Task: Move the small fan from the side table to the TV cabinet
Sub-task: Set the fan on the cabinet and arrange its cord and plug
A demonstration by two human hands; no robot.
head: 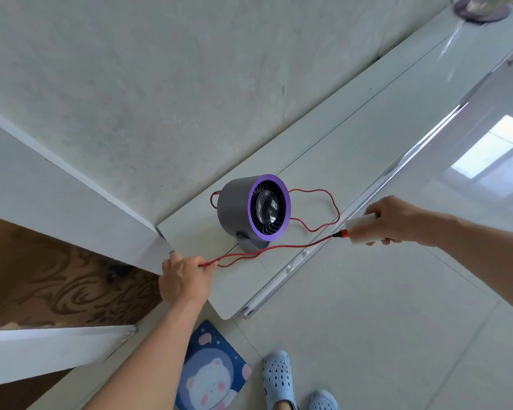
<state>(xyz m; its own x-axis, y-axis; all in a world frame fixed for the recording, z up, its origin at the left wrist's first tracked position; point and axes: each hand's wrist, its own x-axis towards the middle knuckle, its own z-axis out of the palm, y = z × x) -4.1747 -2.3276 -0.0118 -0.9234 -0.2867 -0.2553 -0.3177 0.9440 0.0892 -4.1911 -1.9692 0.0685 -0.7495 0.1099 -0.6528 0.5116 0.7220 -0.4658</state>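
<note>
The small fan (251,211), grey with a purple front ring, stands upright on the white TV cabinet (353,137) near its left end, facing me. A red cable (323,199) runs from the back of the fan, loops on the cabinet top and stretches in front of the fan. My left hand (184,279) pinches a folded bend of this cable at the cabinet's front left corner. My right hand (397,218) grips a white plug adapter (360,229) at the cable's other end, above the cabinet's front edge. Neither hand touches the fan.
A purple-based object (480,8) stands at the cabinet's far right end. A white wall ledge (57,184) and brown patterned panel (51,279) lie to the left. A blue bear mat (211,371) and my blue slippers (279,377) are on the glossy floor.
</note>
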